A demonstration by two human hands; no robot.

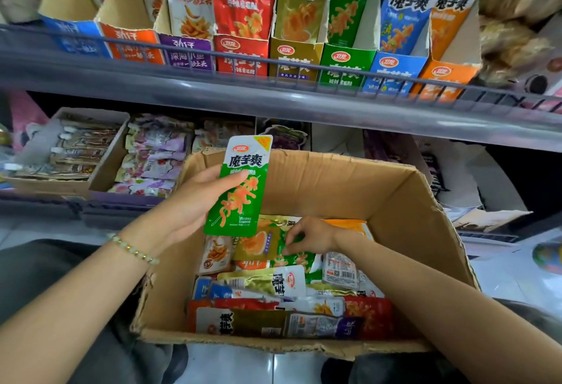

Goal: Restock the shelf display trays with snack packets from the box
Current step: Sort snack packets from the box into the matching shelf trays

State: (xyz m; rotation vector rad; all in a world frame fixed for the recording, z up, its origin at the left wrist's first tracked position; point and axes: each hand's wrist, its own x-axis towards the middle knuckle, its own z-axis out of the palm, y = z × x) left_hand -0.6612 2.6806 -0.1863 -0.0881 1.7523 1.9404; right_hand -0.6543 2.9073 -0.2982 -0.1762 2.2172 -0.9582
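An open cardboard box [404, 201] stands in front of me, with several mixed snack packets lying in its bottom. My left hand [200, 198] holds a green snack packet [243, 189] upright above the box's far left corner, thumb across its front. My right hand [310, 234] is down inside the box, its fingers pinching another green packet [293, 257] that lies among the others. On the upper shelf stands a row of coloured display trays; the green tray [345, 64] sits right of centre with green packets upright in it.
A grey wire shelf rail [213, 58] runs in front of the trays. The lower shelf holds a cardboard tray of brown packets [76, 152] and purple-white packets [155, 158] at left. White floor tiles [517, 274] show to the right of the box.
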